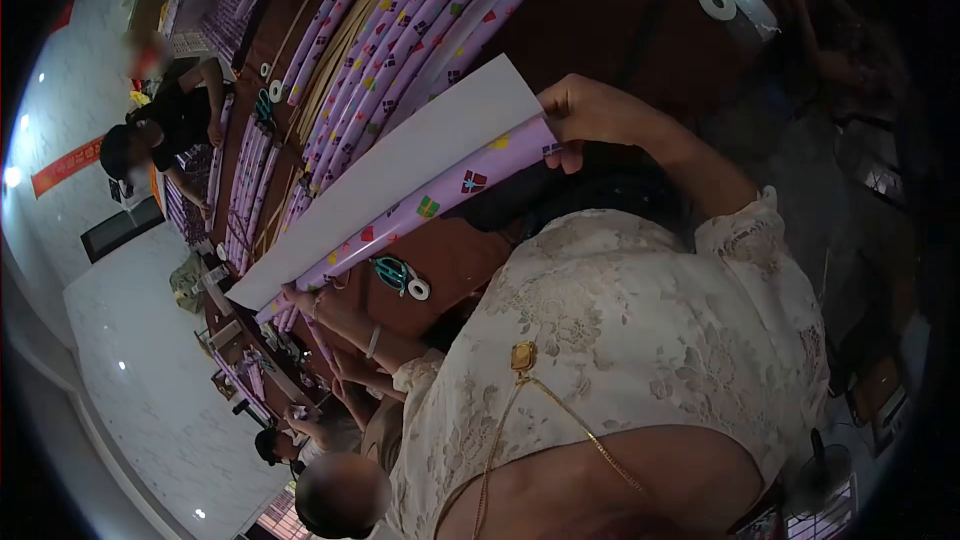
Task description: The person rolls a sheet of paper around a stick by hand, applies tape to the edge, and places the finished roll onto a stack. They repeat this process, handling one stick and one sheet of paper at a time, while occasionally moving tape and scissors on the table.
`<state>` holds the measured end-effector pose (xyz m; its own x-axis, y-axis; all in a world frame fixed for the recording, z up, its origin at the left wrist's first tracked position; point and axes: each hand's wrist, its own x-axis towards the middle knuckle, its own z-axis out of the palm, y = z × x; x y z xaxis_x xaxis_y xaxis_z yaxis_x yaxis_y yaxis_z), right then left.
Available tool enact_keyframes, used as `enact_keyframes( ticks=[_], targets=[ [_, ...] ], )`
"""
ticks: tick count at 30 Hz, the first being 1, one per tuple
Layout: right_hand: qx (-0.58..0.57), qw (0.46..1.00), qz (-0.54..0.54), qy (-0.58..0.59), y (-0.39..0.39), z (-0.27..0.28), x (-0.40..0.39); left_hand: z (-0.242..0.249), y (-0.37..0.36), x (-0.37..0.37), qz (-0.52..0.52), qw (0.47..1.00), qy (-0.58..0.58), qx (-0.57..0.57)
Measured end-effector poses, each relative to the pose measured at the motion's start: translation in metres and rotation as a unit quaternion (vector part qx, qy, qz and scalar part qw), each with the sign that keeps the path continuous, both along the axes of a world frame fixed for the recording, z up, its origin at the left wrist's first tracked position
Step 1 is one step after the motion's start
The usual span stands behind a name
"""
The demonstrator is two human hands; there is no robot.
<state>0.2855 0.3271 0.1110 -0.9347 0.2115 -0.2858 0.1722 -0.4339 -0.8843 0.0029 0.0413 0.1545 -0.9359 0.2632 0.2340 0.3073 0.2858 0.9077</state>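
Observation:
A partly unrolled roll of purple wrapping paper (pixel 430 205), printed with gift boxes, slants between my hands. Its white underside shows as a long flat strip along the far side. My right hand (pixel 570 120) grips the roll's near right end, thumb on top and fingers curled below. Around the far left end, my left hand (pixel 303 300) is closed, small in view, a bracelet on its wrist. Teal-handled scissors (pixel 390 272) and a white tape roll (pixel 418 289) lie on the brown table just below the paper.
Many purple rolls (pixel 400 45) lie side by side on the brown table (pixel 590 25). A large tape roll (pixel 716 1) is at the upper right. Co-workers (pixel 175 115) are at the left, one more person (pixel 340 495) at the lower left, and other hands at the top.

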Motion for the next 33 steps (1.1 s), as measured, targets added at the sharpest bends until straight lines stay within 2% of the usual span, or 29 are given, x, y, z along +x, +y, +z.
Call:
enact_keyframes(
  ticks=[3, 6, 8, 12, 13, 15, 16, 18, 20, 22, 23, 24, 25, 26, 27, 28, 29, 31, 32, 33],
  targets=[
    [0.0, 0.999, 0.011, -0.031, 0.002, -0.008, 0.001, -0.001, -0.002, -0.014, 0.035, 0.995, -0.074, 0.056],
    [-0.046, 0.998, -0.018, -0.036, 0.005, -0.015, 0.0, -0.003, -0.005, -0.029, 0.071, 0.98, -0.147, 0.117],
    [-0.187, 0.979, -0.05, -0.056, 0.005, -0.023, -0.002, -0.006, -0.007, -0.04, 0.091, 0.964, -0.194, 0.159],
    [-0.228, 0.971, -0.052, -0.056, 0.0, -0.028, 0.0, -0.013, -0.012, -0.064, 0.121, 0.919, -0.287, 0.24],
    [-0.236, 0.969, -0.051, -0.054, -0.001, -0.027, 0.0, -0.024, -0.019, -0.071, 0.124, 0.918, -0.287, 0.244],
    [-0.241, 0.968, -0.044, -0.055, -0.002, -0.027, 0.001, -0.05, -0.036, -0.081, 0.142, 0.958, -0.171, 0.183],
    [-0.238, 0.97, -0.033, -0.037, -0.001, -0.029, 0.002, -0.044, -0.032, -0.074, 0.147, 0.956, -0.171, 0.187],
    [-0.231, 0.973, -0.017, -0.021, 0.0, -0.029, 0.006, -0.033, -0.026, -0.062, 0.095, 0.97, -0.198, 0.108],
    [-0.226, 0.971, 0.003, 0.073, 0.003, -0.026, 0.011, -0.051, -0.039, -0.079, 0.087, 0.962, -0.216, 0.14],
    [-0.257, 0.963, 0.011, 0.076, 0.008, -0.019, 0.013, -0.05, -0.04, -0.091, 0.137, 0.855, -0.408, 0.29],
    [-0.289, 0.954, 0.012, 0.08, 0.011, -0.016, 0.014, -0.054, -0.046, -0.088, 0.137, 0.872, -0.389, 0.264],
    [-0.286, 0.955, 0.029, 0.077, 0.013, -0.015, 0.016, -0.039, -0.024, -0.051, 0.123, 0.908, -0.31, 0.254],
    [-0.173, 0.979, -0.104, 0.037, 0.016, -0.016, 0.019, -0.029, -0.006, -0.027, 0.113, 0.937, -0.227, 0.239],
    [-0.052, 0.971, -0.231, 0.001, 0.019, -0.015, 0.018, -0.074, -0.044, -0.076, 0.059, 0.933, -0.238, 0.265],
    [0.228, 0.925, -0.304, 0.013, 0.023, -0.013, 0.014, -0.068, -0.038, -0.075, 0.117, 0.908, -0.277, 0.292],
    [0.487, 0.797, -0.356, 0.035, 0.025, -0.007, 0.008, -0.06, -0.027, -0.069, 0.172, 0.877, -0.314, 0.32],
    [0.515, 0.787, -0.335, 0.051, 0.022, 0.003, 0.002, -0.067, -0.017, -0.067, 0.213, 0.873, -0.285, 0.335],
    [0.683, 0.681, -0.229, 0.131, 0.008, 0.031, -0.029, -0.067, 0.008, -0.048, 0.289, 0.861, -0.264, 0.324],
    [0.688, 0.693, -0.155, 0.146, -0.003, 0.036, -0.043, -0.057, 0.025, -0.034, 0.321, 0.855, -0.272, 0.301],
    [0.694, 0.698, -0.108, 0.142, -0.014, 0.036, -0.058, -0.061, 0.04, -0.023, 0.319, 0.849, -0.25, 0.338]
  ],
)
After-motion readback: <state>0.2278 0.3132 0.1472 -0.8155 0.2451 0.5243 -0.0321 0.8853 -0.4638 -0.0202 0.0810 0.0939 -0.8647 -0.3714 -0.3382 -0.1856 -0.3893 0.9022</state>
